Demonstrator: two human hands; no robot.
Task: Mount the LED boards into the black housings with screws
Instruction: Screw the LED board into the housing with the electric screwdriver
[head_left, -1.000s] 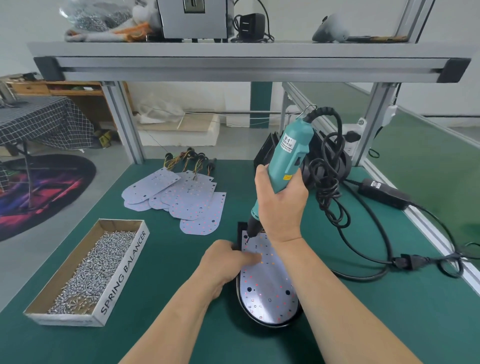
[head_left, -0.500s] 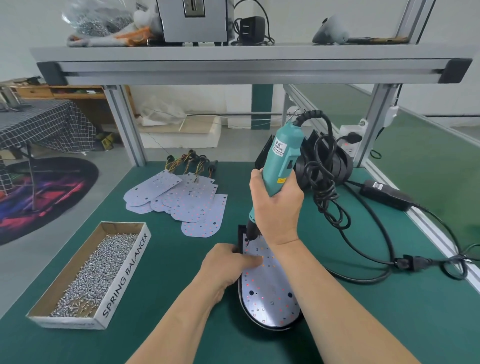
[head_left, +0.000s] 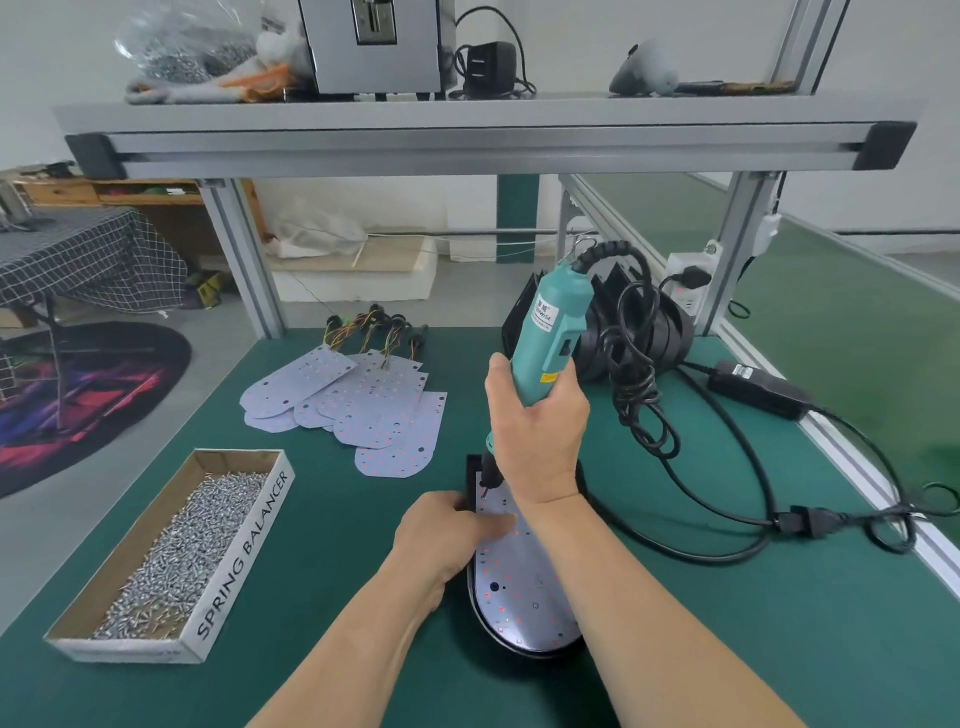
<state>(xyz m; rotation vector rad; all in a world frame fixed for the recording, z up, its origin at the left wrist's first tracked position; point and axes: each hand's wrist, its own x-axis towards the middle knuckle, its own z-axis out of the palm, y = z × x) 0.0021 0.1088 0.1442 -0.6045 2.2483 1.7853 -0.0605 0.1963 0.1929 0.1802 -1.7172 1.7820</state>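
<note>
Gripping one screwdriver (head_left: 553, 332), right hand (head_left: 537, 436); left hand (head_left: 441, 535) pressing one board (head_left: 524, 587).

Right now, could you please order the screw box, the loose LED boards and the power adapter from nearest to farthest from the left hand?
From the left hand:
1. loose LED boards, just beyond it.
2. screw box, to its left.
3. power adapter, far right, beyond the electric screwdriver.

Two bare forearms (head_left: 649, 613) fill the frame's lower centre. The left hand (head_left: 444, 535) and right hand (head_left: 537, 431) are bare too.
</note>
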